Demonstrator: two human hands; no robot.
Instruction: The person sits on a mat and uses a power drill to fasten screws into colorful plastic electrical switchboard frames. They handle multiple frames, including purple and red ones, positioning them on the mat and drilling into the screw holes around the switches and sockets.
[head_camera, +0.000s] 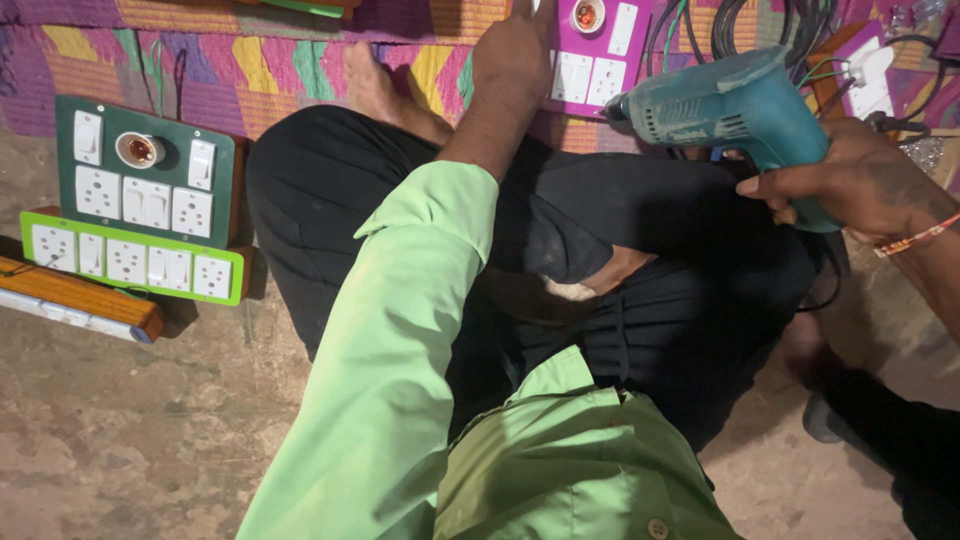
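While my left hand presses flat on the pink board, my right hand grips the drill, its body lying leftward, tip just beside the board.

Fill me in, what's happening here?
A person sits cross-legged on the floor. The left hand presses on a magenta switchboard lying on a woven mat. The right hand grips a teal electric drill, its tip pointing toward that board. A dark green switchboard and a light green one lie to the left, untouched.
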